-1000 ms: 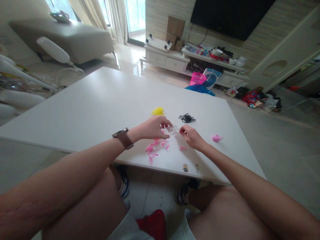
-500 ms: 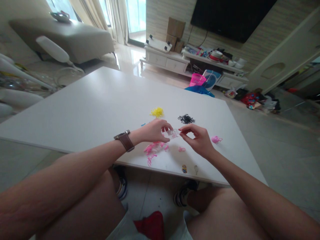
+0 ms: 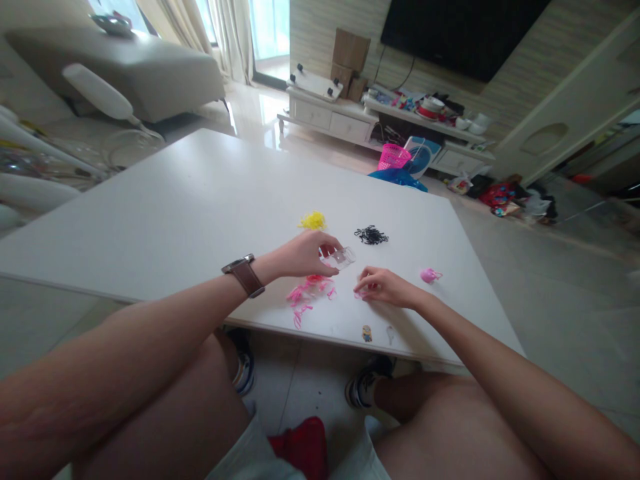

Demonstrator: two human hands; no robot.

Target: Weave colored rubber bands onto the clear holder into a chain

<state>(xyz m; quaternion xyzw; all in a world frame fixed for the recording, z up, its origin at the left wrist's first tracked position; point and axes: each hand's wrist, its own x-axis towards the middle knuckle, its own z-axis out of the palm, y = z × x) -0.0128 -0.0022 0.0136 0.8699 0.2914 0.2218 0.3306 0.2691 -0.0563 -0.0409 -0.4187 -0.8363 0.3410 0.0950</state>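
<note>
Left hand (image 3: 315,255) gripping a small clear container (image 3: 345,258), thumb on the near side, fingers on the far side. Container lies tilted toward its side, above the white table (image 3: 150,220), its far end pointing toward the right. Right hand (image 3: 384,287) is apart from the left, low by the table, fingertips bunched at a pink band (image 3: 359,294); cannot tell if the band is pinched or only touched.

Around them: pink bands (image 3: 299,293) loose near the table edge, below the left hand; yellow bands (image 3: 313,221) in a heap just beyond it; black bands (image 3: 371,235) in a heap beyond the right hand. Pink toy (image 3: 430,275) off to the right, flat cartoon figure (image 3: 367,333) and a small clear piece (image 3: 390,335) near the front edge.

Risks, judged: smooth container could slip or twist if the left grip loosens; too hard a squeeze could bend it, if the wall is thin. Any loose contents could slide out, given the tilt. Thin band could drop or snag from a poor pinch. Left wrist dipping could smear the pink bands, some over the edge. Right forearm, sweeping back, could knock the small clear piece off.
</note>
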